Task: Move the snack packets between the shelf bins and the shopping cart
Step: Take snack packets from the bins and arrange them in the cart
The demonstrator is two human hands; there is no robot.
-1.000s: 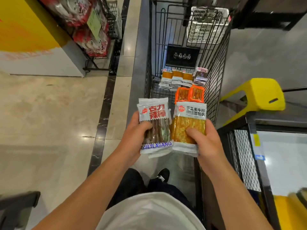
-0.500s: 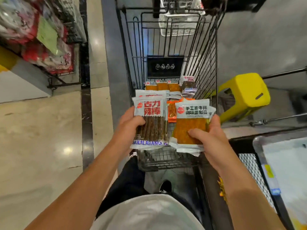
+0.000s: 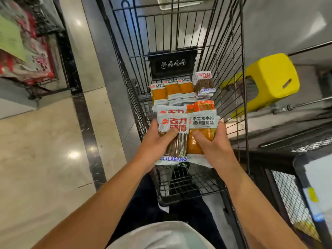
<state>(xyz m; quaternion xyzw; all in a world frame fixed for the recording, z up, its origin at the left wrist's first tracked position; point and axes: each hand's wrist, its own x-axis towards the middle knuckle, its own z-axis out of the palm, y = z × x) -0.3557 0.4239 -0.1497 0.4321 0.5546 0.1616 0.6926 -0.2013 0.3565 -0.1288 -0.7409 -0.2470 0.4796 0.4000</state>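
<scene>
The left hand [image 3: 158, 141] grips a stack of brown stick packets [image 3: 175, 133], thumb curled over the front, fingers hidden behind. The right hand [image 3: 213, 146] grips a stack of orange packets [image 3: 203, 130] the same way, thumb across the clear window. The two stacks touch side by side. Both are now held inside the cart [image 3: 231, 83], over its near end and below the top rim; half a second ago they were level with the near rim, and a second ago they were short of the cart altogether, over the floor. The hands have gone forward and down, and the stacks have closed up against each other.

On the cart floor, at the far end below a black sign [image 3: 172, 65], lies a row of orange packets [image 3: 170, 90], with a pile of brown packets [image 3: 204, 85] at the right side against the wire wall. Just nearer, a bright orange pile [image 3: 201, 106] shows partly behind the held stacks. These lie where they did in the earlier frames.

A yellow stool [image 3: 273, 74] stands outside the cart's right wall. A black mesh bin [image 3: 287, 177] is at the right, and a rack of red bags [image 3: 27, 51], blurred, at the far left. The person's white shirt [image 3: 158, 236] fills the bottom edge.
</scene>
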